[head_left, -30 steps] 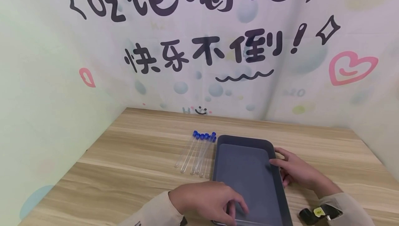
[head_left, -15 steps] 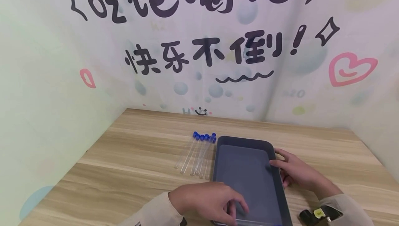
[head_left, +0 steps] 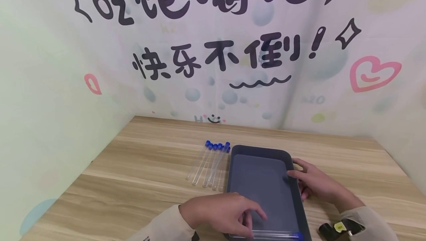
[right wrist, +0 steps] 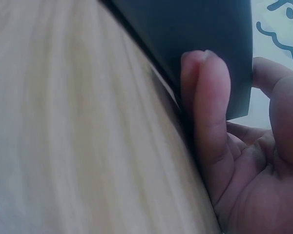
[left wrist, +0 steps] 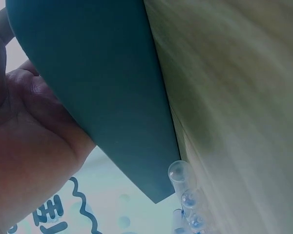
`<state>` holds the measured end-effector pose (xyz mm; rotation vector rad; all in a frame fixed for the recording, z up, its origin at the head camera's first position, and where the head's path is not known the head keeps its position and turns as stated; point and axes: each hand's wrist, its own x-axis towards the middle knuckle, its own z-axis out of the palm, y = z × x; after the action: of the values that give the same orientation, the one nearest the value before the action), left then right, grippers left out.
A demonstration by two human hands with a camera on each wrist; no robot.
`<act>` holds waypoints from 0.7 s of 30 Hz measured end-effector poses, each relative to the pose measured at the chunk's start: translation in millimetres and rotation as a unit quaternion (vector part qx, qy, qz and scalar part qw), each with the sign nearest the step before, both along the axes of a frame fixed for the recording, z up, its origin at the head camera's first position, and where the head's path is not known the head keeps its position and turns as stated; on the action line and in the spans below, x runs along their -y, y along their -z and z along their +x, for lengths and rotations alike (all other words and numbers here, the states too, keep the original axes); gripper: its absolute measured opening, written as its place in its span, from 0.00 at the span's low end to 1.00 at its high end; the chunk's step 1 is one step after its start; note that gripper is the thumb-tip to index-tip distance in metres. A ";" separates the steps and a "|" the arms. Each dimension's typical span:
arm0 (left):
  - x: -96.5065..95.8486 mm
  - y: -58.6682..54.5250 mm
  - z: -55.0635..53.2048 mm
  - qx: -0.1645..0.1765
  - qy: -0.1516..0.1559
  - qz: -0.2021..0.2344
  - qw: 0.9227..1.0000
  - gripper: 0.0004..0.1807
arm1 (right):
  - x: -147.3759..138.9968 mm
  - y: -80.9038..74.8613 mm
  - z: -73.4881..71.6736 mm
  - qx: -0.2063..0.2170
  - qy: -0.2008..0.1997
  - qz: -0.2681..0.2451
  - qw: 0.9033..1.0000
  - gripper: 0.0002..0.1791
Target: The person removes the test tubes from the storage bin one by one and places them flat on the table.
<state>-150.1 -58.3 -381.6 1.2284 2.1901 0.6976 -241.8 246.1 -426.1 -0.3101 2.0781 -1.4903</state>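
Observation:
A dark grey rectangular tray point(head_left: 263, 182) lies lengthwise on the wooden table. My left hand point(head_left: 223, 211) reaches over the tray's near left side with fingers bent down. It pinches the left end of a clear test tube point(head_left: 273, 235), which lies crosswise at the near end of the tray, blue cap to the right. In the left wrist view the tray's outer wall point(left wrist: 102, 97) hides the fingertips. My right hand point(head_left: 319, 183) grips the tray's right side, thumb at the rim and bent fingers point(right wrist: 210, 102) against the outer wall.
Several blue-capped test tubes point(head_left: 209, 165) lie side by side on the table, close to the tray's left wall. A printed cloth backdrop point(head_left: 213, 63) stands behind the table point(head_left: 133, 182). A black wrist device point(head_left: 341, 229) sits by the right sleeve.
The test tube under the left hand has shifted slightly away from the near end, so its blue cap now shows. Both hands and the tray hold nearly the same place.

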 end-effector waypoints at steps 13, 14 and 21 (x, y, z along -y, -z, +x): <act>-0.1 1.0 -0.6 -0.002 -0.002 0.004 1.000 0.21 | 0.0 0.7 -0.3 0.002 -0.002 -0.001 1.000 0.37; 0.1 0.8 -0.4 -0.002 -0.003 0.004 1.000 0.21 | -0.1 0.8 -0.3 0.003 -0.002 -0.001 1.000 0.37; 0.5 -0.5 0.2 0.000 -0.001 0.005 1.000 0.21 | -0.8 2.5 -1.2 0.002 0.003 0.000 1.000 0.38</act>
<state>-149.9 -58.8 -381.2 1.2318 2.1896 0.7101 -243.1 246.9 -428.6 -0.3001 2.0780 -1.4940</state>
